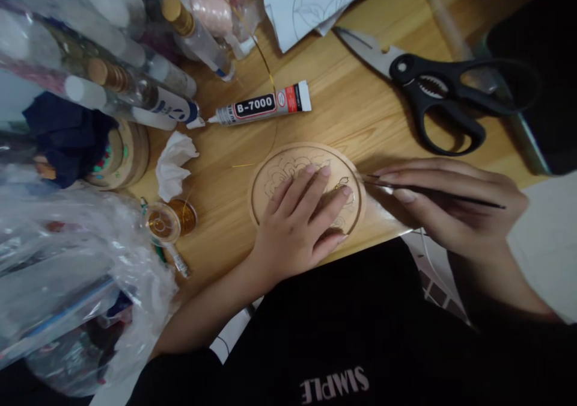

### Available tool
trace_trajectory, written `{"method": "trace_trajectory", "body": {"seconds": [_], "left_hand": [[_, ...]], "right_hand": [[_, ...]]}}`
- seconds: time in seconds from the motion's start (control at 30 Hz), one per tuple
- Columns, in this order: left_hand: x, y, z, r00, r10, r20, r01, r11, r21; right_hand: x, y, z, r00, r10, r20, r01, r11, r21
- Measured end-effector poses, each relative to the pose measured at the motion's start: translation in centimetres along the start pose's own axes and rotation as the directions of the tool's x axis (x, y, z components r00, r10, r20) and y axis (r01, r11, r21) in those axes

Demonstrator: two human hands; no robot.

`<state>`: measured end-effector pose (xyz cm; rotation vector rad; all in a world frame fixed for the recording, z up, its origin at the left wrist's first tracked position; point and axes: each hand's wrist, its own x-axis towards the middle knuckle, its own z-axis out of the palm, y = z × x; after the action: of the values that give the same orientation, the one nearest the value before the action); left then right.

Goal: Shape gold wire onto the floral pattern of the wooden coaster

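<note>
A round wooden plaque (282, 168) with a raised rim and a drawn flower pattern lies near the table's front edge. Flat across it rests my left hand (297, 225), fingers apart, covering much of the drawing. A small shape of gold wire (343, 182) shows on the plaque beside my left index finger. Just right of the rim, my right hand (469, 204) pinches a pair of dark tweezers (455, 198), whose tips point left toward the plaque. Whether the tips grip anything is too small to tell.
Behind the plaque lies a B-7000 glue tube (264, 105). Black-handled scissors (433, 84) sit at the back right, near a dark device (536, 87). To the left are a crumpled tissue (175, 162), a spool of gold wire (183, 216), several bottles (135, 90) and plastic bags (85, 255).
</note>
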<state>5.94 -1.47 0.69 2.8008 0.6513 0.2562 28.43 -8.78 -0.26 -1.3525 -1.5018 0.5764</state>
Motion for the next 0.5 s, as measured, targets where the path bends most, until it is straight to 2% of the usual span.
{"method": "trace_trajectory", "body": {"seconds": [0.27,0.5], "left_hand": [[0.23,0.3,-0.29,1.0,-0.021,0.015,0.021,0.999,-0.038],[-0.01,0.07,-0.03,1.0,-0.007,-0.002,0.007,0.999,-0.042]], "right_hand": [[0.12,0.14,0.0,0.999,-0.038,-0.031,0.039,0.999,0.035],[0.05,-0.02,0.05,0.999,0.032,-0.04,-0.031,0.999,0.032]]}}
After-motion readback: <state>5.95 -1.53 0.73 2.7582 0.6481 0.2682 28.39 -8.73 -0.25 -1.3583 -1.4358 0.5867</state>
